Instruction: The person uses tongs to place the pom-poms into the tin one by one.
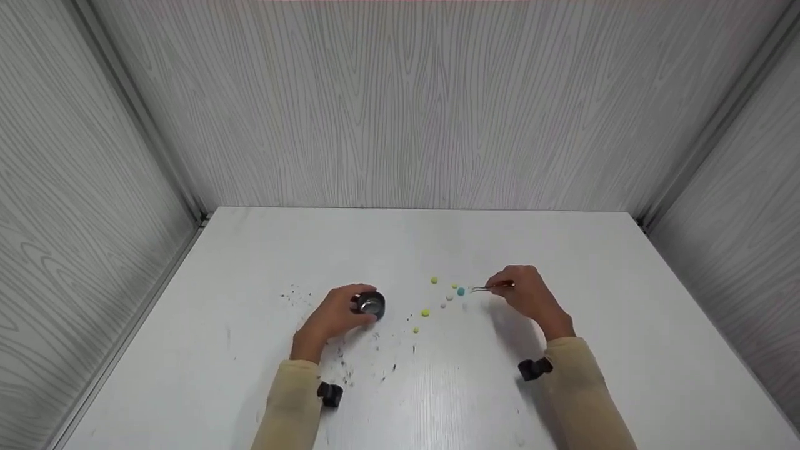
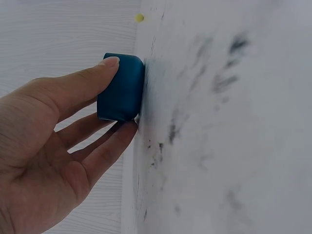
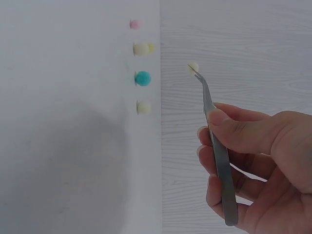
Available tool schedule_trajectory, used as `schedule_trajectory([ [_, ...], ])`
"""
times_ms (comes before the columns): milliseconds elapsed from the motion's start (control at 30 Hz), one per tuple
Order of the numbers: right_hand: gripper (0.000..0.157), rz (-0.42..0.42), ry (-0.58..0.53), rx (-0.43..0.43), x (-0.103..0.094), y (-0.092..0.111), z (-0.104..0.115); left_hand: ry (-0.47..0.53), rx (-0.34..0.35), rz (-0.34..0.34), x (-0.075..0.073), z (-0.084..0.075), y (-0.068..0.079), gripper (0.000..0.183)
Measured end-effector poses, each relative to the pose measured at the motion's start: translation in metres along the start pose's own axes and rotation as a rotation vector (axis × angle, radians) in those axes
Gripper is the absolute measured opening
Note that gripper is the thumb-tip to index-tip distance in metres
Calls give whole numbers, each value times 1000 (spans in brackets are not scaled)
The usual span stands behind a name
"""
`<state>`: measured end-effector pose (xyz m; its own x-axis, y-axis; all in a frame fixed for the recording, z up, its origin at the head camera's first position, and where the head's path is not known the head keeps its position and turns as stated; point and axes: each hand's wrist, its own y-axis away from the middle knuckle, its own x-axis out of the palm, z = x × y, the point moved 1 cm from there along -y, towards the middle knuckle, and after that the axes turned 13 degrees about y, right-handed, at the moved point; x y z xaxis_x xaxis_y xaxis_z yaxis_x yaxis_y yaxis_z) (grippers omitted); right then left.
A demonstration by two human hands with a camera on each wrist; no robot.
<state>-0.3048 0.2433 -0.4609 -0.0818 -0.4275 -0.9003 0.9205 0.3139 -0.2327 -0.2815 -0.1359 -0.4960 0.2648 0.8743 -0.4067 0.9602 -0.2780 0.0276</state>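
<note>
My left hand [image 1: 337,311] holds a small round cup [image 1: 372,304], thumb on one side and fingers on the other. Its outer wall looks dark blue in the left wrist view, and the inside is shiny. The cup's base is at the table or just above it. My right hand [image 3: 263,156] pinches curved metal tweezers [image 3: 222,170] between thumb and fingers. At their tips, raised off the table, is a pale cream ball [image 3: 194,68]. Below and beside the tips lie a teal ball [image 3: 143,78], a white ball [image 3: 144,107] and a pink ball [image 3: 136,24].
Several small yellow-green balls, one nearer the cup [image 1: 425,313] and one farther back [image 1: 434,280], are scattered between the hands. Dark smudges [image 1: 347,369] mark the white table [image 1: 281,244]. Grey wood-grain panels [image 1: 400,112] stand at the back and both sides.
</note>
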Motion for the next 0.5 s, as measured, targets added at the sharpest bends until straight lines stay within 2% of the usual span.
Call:
schedule_trajectory([
  [233, 16, 27, -24, 11, 3, -3, 8, 10, -4, 1, 0, 0, 0, 56],
  [500, 14, 21, -50, -32, 4, -10, 20, -2, -2, -3, 1, 0, 0, 56],
])
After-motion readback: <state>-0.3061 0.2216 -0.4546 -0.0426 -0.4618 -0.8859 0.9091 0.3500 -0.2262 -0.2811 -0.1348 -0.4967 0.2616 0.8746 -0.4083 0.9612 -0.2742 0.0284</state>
